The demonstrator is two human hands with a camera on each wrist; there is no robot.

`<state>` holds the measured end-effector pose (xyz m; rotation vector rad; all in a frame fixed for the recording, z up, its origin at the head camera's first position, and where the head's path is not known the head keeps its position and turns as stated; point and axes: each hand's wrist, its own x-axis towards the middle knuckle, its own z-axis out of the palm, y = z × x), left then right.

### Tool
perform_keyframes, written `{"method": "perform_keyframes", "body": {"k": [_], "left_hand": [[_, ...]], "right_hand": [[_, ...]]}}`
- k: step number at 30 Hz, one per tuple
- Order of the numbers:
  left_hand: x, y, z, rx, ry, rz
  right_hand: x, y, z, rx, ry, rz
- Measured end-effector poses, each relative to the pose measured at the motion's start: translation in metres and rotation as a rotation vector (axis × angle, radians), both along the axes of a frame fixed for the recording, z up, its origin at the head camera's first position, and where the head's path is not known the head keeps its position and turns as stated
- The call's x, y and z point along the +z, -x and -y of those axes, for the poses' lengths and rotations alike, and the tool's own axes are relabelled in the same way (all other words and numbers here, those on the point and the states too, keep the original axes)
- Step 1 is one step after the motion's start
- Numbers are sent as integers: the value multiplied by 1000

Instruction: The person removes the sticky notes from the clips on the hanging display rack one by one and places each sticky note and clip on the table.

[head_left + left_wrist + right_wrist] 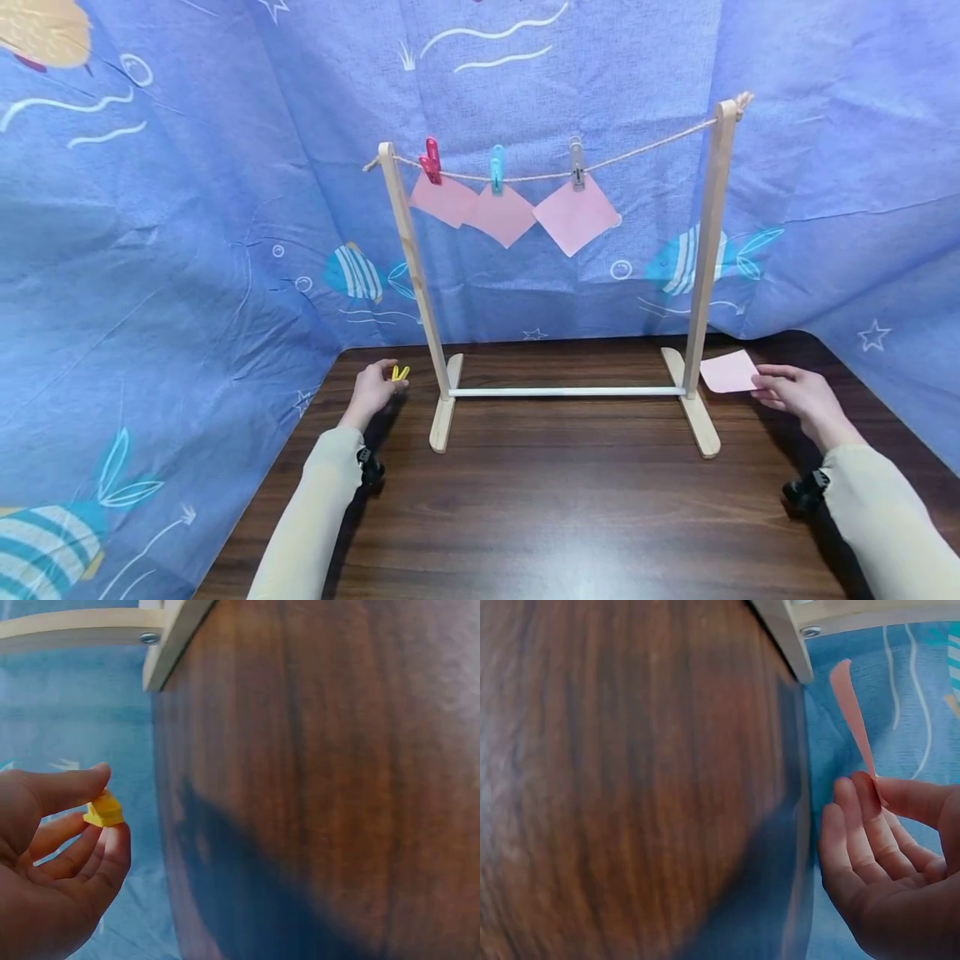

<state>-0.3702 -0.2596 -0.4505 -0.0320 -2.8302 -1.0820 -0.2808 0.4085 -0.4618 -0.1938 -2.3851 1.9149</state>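
My left hand [373,388] pinches a yellow clothespin [401,373] between thumb and fingers, left of the wooden rack. In the left wrist view the yellow clothespin [104,809] shows end-on at the fingertips. On the far side, my right hand [804,398] holds a pink paper square [727,372] by its edge, close to the right post. The right wrist view shows that paper [855,712] nearly edge-on, gripped by thumb and fingers. Along the rope [647,152] hang pink papers [576,215] under a red clothespin [431,162], a blue clothespin [497,170] and a grey clothespin [577,165].
The rack's left post [414,267] and right post [709,250] stand on flat wooden feet, joined by a white bar [566,392]. Beneath is a dark wooden table [540,500]. A blue cloth [225,208] printed with fish surrounds its back and sides.
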Motion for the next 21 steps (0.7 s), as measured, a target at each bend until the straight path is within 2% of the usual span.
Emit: {"method": "perform_keyframes", "body": {"k": [7,14,21], "left_hand": [[-12,-1,-5,-25,8,51],[-23,1,-9,-54,20,70],[-23,3,-11,-58,29,71]], "right_hand": [[-9,2,-5,87,-159,80],[-8,4,-4,99,-206,122],[-9,6,1,104,-252,153]]}}
